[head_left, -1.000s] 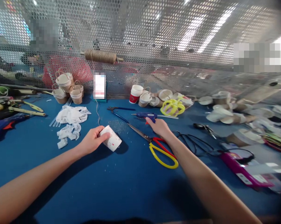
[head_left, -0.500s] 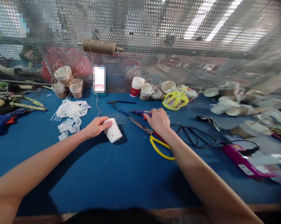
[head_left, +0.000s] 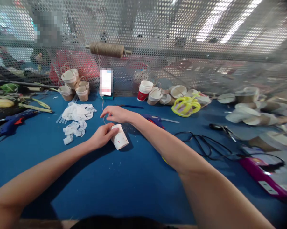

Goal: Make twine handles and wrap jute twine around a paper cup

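Note:
A white paper cup [head_left: 120, 137] with small red marks lies tilted in my left hand [head_left: 102, 135], thumb along its side and fingers behind it. Just above the cup, my right hand [head_left: 115, 114] reaches across with bent fingers apart. A thin strand of twine [head_left: 102, 103] comes down from the spool and passes by the right fingertips towards the cup; I cannot tell if they touch it. Behind my right forearm sits a blue glue gun [head_left: 153, 119], partly covered. The scissors are mostly hidden under that arm, with only a bit of yellow handle showing.
The twine spool [head_left: 107, 50] hangs on the perforated metal screen. Finished small buckets [head_left: 81, 92] are stacked at the back left, near crumpled white strips [head_left: 78, 112]. A red-and-white cup stack [head_left: 144, 90], a yellow woven basket [head_left: 185, 106] and a purple power strip [head_left: 265, 178] lie rightward.
My right hand has left the scissors and glue gun area and moved left to the twine above the cup. My left hand still holds the cup. The view has shifted slightly.

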